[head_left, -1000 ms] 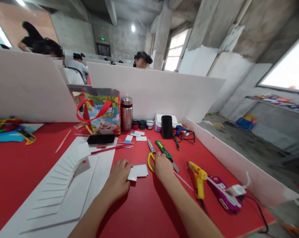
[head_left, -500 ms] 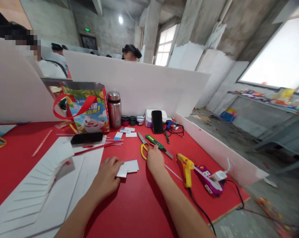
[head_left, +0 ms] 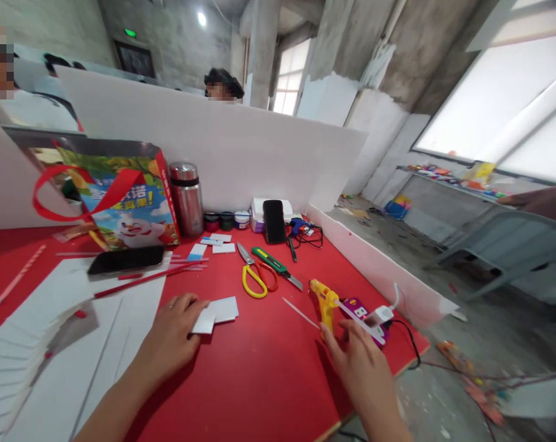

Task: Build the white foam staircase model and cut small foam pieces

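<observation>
**Hands at the glue gun and the white card pieces**

The yellow glue gun [head_left: 324, 303] stands near the right edge of the red surface [head_left: 259, 374], its nozzle pointing left and a thin glue stick sticking out behind it. The right hand [head_left: 358, 362] is just below it, fingers [head_left: 329, 339] loosely spread and open, the tips at the gun's handle; whether they touch it I cannot tell. Right behind the gun lies a purple power strip [head_left: 363, 314] with a white plug in it.

To the left, the left hand [head_left: 174, 334] rests on the surface, its fingers curled onto small white card pieces [head_left: 216, 312], pressing the nearer one down rather than lifting it. Under the wrist and off to the left lie large white sheets [head_left: 80, 368].

Beyond the card pieces, yellow-and-red scissors [head_left: 254, 276] and a green utility knife [head_left: 275, 267] lie side by side. Further back stand a steel flask [head_left: 186, 199], a colourful gift bag [head_left: 116, 196] with a red ribbon, a dark phone [head_left: 126, 259] lying flat, and another phone [head_left: 274, 221] propped up against a white divider board [head_left: 241, 153].
</observation>
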`<state>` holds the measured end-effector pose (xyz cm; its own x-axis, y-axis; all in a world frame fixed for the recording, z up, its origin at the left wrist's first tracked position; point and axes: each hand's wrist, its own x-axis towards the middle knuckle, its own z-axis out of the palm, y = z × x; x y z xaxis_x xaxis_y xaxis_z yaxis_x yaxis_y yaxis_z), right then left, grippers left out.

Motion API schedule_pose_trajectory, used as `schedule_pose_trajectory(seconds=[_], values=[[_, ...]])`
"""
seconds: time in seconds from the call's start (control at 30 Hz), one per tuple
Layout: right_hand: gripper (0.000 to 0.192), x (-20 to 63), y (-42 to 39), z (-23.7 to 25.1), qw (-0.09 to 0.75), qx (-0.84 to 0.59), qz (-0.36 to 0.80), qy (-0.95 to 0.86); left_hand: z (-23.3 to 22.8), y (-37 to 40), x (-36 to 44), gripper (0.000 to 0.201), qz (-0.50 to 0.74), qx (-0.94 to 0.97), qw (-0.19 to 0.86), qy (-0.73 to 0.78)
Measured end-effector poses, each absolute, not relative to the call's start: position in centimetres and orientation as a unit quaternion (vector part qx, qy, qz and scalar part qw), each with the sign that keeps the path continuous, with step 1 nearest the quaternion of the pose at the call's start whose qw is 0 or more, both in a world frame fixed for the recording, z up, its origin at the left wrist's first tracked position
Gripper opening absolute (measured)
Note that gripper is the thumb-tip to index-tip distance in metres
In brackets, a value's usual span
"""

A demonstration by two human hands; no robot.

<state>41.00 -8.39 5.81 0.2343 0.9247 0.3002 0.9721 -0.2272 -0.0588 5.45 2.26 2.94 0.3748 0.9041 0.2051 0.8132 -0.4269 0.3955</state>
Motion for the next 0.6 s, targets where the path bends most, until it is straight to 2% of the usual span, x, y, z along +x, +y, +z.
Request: schedule_pose_trajectory(seconds=[0.4,0.6], values=[[0.035,41.0,-2.3,6.6,0.07,-0.836,-0.053,-0.542,3.0,2.3,5.5,0.054,0.195,0.832,0.106,0.508],[0.031,40.6,-0.3,7.9,0.049,-0.849,-0.041,-0.524,3.0,2.3,5.4,0.054,0.2,0.83,0.107,0.51]])
